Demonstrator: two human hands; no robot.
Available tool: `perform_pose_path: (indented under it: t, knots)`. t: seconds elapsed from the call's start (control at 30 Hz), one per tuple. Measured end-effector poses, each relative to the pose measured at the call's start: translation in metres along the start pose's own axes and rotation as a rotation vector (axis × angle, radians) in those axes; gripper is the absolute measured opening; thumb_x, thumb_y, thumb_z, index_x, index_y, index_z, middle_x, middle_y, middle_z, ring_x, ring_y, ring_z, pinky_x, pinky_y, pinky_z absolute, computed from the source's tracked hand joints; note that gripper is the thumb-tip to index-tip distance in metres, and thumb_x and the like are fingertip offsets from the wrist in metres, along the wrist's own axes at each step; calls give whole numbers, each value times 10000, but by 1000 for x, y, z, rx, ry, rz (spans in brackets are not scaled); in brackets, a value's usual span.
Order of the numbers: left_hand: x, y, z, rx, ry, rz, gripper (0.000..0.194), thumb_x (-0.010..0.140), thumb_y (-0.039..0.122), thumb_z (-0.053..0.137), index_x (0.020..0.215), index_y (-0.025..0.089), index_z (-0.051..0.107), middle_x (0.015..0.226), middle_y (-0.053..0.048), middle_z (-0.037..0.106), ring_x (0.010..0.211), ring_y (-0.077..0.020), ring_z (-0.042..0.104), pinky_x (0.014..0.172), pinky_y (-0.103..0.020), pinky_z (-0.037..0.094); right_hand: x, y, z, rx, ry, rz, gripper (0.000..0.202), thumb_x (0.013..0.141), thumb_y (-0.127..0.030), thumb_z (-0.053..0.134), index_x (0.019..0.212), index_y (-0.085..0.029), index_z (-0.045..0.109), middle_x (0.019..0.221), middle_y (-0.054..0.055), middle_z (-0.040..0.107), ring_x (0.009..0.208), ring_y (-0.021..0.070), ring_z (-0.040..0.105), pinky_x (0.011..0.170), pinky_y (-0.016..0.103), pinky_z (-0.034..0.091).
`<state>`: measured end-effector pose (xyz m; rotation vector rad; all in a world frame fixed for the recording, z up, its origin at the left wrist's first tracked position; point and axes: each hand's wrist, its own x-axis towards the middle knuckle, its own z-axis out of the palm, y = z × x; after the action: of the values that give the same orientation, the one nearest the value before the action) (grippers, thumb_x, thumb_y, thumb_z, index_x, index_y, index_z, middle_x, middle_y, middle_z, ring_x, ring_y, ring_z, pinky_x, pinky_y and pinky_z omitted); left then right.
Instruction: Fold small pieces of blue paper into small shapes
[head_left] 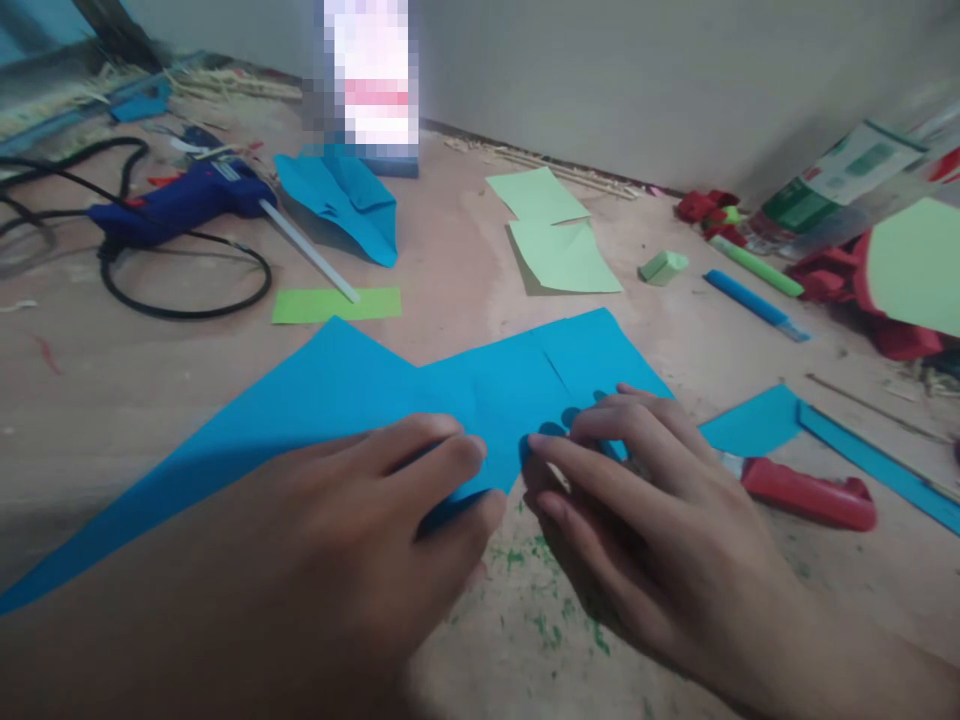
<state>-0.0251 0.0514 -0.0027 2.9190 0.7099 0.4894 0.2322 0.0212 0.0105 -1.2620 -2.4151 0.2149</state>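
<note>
1. Left hand point(367, 510) is nearest to the camera. Its fingers are bent and nearly closed, with the edge of the blue sheet point(322, 385) between thumb and index.
2. Right hand point(660, 490) has curved fingers with a small gap to the thumb. Their tips are at the sheet's right part; whether they grip it, I cannot tell.
3. This sheet is smooth and thin, angular in outline, and spreads under and beyond both hands. A short dark line, slit or crease, marks it just beyond the right fingers.
4. Beyond the left fingers lie a hard blue glue gun point(187, 205) with black cable, a whitish translucent stick point(307, 248), a flat lime strip point(337, 305) and a bent blue paper point(345, 200).
5. Farther ahead, between the hands, are two thin pale green papers point(559, 235).
6. To the right of the right fingers is a cutter point(810, 493) with red handle; its front is partly hidden by the hand.
7. Under the fingers, the desk point(525, 620) shows green flecks.
8. The bright object point(375, 70) at the top is pixelated, hard to make out. Both forearms are cut off by the frame.
</note>
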Motion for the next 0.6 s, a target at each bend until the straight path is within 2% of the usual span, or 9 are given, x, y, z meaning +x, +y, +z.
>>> perform_pose_path:
  t: [0.1, 0.2, 0.33, 0.6]
  knots:
    - [0, -1, 0, 13, -4, 17, 298, 1119, 280, 399, 1188, 256, 688, 1225, -77, 668, 1194, -272, 588, 794, -398, 542, -3, 2, 1, -3, -49, -88, 296, 999, -215, 679, 1290, -168, 693, 1225, 112, 651, 1200, 284, 575, 1089, 488, 459]
    - [1, -2, 0, -7, -27, 21, 291, 1112, 271, 408, 1195, 255, 687, 1206, -87, 675, 1148, -273, 601, 764, -399, 542, -4, 3, 2, 1, -93, -138, 348, 1015, -246, 675, 1350, -156, 667, 1366, 106, 657, 1380, 297, 515, 1191, 499, 413]
    - [3, -5, -1, -25, -59, 31, 263, 1085, 237, 430, 1146, 250, 686, 1182, -95, 679, 1106, -291, 617, 738, -426, 544, -5, 4, 4, 35, -115, -151, 383, 1033, -262, 653, 1398, -145, 637, 1410, 94, 677, 1403, 255, 548, 1266, 478, 361]
    - [4, -3, 0, -26, -51, 34, 240, 1075, 234, 434, 1135, 252, 665, 1162, -88, 667, 1078, -286, 602, 746, -435, 534, -5, 1, 2, -12, -99, -136, 333, 1040, -267, 630, 1344, -137, 670, 1386, 98, 704, 1366, 256, 596, 1251, 469, 380]
